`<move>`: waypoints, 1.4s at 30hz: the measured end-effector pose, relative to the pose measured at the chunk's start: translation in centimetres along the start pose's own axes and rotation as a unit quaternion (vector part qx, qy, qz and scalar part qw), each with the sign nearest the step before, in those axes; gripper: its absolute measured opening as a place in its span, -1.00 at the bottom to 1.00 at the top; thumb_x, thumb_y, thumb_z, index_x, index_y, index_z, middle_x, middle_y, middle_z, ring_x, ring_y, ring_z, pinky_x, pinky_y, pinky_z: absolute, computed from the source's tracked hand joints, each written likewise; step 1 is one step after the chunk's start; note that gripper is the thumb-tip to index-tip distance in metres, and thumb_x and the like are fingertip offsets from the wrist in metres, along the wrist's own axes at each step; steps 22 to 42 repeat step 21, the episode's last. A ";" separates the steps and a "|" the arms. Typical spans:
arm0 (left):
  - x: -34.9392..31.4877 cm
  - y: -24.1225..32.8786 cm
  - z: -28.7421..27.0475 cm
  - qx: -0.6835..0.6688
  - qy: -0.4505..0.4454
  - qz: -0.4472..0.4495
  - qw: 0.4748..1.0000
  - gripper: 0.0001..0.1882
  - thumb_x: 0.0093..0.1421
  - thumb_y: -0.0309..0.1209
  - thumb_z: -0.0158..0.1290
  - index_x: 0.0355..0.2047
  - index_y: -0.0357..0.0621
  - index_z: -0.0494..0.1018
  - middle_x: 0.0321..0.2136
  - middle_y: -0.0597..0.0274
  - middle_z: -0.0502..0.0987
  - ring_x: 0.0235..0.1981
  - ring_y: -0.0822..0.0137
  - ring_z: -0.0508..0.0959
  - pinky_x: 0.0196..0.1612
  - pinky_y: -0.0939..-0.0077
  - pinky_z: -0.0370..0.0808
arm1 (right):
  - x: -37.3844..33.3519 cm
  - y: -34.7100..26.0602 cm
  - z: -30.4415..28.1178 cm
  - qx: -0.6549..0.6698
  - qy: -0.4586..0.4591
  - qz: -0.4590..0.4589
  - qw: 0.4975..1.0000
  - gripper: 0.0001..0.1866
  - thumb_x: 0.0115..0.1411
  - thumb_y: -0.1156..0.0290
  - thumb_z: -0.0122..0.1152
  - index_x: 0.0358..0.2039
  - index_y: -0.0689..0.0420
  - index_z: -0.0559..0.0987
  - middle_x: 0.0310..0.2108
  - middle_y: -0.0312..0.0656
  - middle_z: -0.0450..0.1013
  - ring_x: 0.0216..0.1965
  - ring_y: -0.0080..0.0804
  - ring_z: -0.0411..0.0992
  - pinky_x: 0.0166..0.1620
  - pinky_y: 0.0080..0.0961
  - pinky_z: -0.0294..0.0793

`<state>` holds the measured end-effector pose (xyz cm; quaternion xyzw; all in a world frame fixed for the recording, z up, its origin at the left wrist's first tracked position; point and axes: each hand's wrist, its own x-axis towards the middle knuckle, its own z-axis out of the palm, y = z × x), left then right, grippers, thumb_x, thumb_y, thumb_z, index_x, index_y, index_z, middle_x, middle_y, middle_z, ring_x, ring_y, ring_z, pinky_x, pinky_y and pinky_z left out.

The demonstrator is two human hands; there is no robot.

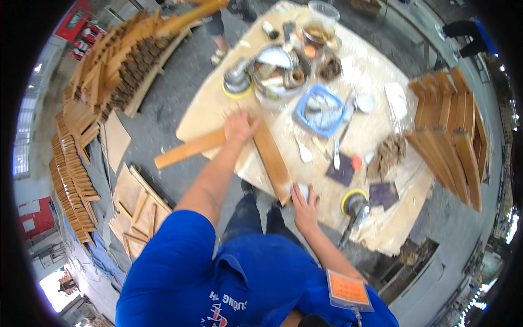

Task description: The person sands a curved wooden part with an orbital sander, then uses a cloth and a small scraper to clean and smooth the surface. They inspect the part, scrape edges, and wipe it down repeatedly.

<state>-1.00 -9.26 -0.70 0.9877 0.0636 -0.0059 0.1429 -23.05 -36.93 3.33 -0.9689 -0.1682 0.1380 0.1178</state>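
Two flat, varnished wooden boards meet in a V-shaped wooden piece (271, 158) at the near left side of the table. My left hand (239, 128) grips it where the boards meet, with the thumb toward the right-hand board. The other board (188, 148) juts out past the table's left edge. My right hand (306, 210) is at the near end of the right-hand board, its fingers stretched and apart. A small whitish patch (302, 189) shows between its thumb and fingers; I cannot tell what it is.
Sanders (237, 82) (355, 204) lie at the table's far left and near right. A blue basket (321, 110), a cluttered basin (280, 71), a putty knife (336, 155) and a crumpled cloth (388, 155) share the worktable (376, 234). Stacked wooden parts (449, 131) stand right; another person's leg (217, 35) shows beyond.
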 end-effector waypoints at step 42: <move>-0.5 0.3 -0.2 -0.020 0.019 -0.011 1.000 -0.47 0.08 0.14 0.03 -0.31 -0.11 0.50 -0.22 0.04 0.47 -0.11 0.10 0.46 -0.02 0.20 0.34 | 0.3 0.7 1.0 0.003 0.010 0.015 1.000 -0.34 0.08 0.54 -0.01 0.26 -0.01 0.27 0.37 -0.16 -0.03 0.29 0.24 -0.03 0.16 0.27 0.09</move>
